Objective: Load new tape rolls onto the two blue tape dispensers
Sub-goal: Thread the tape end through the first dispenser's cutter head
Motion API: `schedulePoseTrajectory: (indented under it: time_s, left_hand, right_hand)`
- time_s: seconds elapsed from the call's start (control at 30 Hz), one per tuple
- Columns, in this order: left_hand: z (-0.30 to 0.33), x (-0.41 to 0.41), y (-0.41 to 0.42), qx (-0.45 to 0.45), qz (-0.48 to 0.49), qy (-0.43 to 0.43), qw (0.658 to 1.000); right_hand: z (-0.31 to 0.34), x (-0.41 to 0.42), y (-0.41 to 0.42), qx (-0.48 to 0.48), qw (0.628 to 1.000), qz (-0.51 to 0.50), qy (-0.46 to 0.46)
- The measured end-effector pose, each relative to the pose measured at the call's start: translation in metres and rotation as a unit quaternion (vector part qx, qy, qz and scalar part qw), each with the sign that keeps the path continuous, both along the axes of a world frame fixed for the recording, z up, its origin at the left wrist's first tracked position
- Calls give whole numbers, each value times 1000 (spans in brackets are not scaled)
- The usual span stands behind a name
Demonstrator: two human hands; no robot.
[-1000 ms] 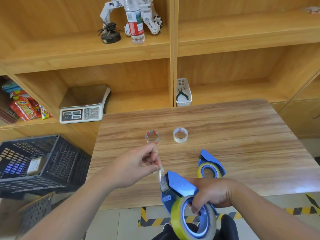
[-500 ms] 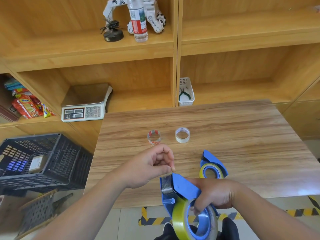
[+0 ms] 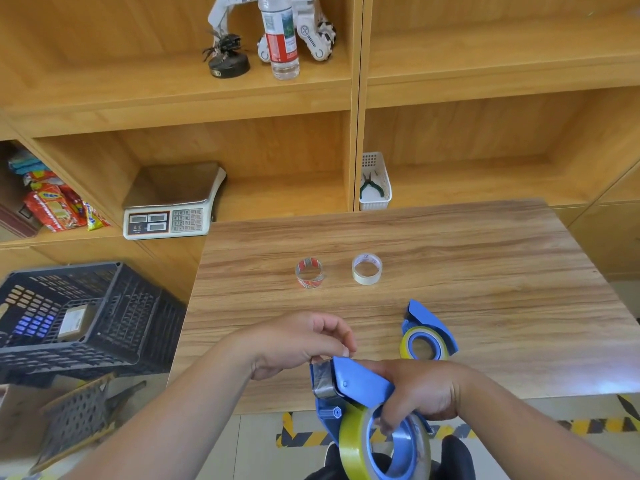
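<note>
My right hand point(image 3: 419, 393) grips a blue tape dispenser point(image 3: 356, 384) held just off the table's near edge, fingers hooked through the core of its yellowish tape roll point(image 3: 356, 445). My left hand point(image 3: 301, 341) has its fingertips curled at the dispenser's front, pinching the tape end by the metal plate point(image 3: 323, 377). A second blue dispenser point(image 3: 427, 322) with a yellow roll mounted lies on the table point(image 3: 485, 271) to the right. Two small spent tape cores stand farther back: one with red print point(image 3: 309, 273) and one clear point(image 3: 367, 269).
Wooden shelves behind the table hold a weighing scale point(image 3: 169, 209), a white basket with pliers point(image 3: 374, 183), a water bottle point(image 3: 280, 36) and snack packets point(image 3: 55, 209). A dark plastic crate point(image 3: 79, 320) sits on the floor to the left.
My left hand has come down from pulling the tape strip out in the air to the dispenser's front plate. The view has shifted slightly.
</note>
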State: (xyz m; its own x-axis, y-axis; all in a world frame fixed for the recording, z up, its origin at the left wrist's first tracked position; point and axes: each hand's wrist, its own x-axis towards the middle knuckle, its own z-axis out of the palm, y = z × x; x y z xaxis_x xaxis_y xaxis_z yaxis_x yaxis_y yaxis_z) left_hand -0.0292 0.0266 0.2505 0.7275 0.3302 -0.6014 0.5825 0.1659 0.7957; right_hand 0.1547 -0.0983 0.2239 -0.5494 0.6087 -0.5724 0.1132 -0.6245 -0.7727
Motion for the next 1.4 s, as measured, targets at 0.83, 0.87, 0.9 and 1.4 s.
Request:
schedulePoseTrajectory:
  time_s: [0.83,0.87,0.9,1.4]
  left_hand:
    - [-109,-51,-34,-226,384,-14,895]
    - [-117,-51,-41,-244,379,-22,892]
    - [-122,-49,-47,-257,374,-28,891]
    - [-201,-40,-9,-226,368,60,900]
  right_hand:
    - [-81,-4,25,-91,964,-249,-1]
    - [-88,-7,28,-93,962,-258,-16]
    - [-93,-10,30,-90,959,-266,-32]
    - [-166,-27,80,-115,930,-264,-230]
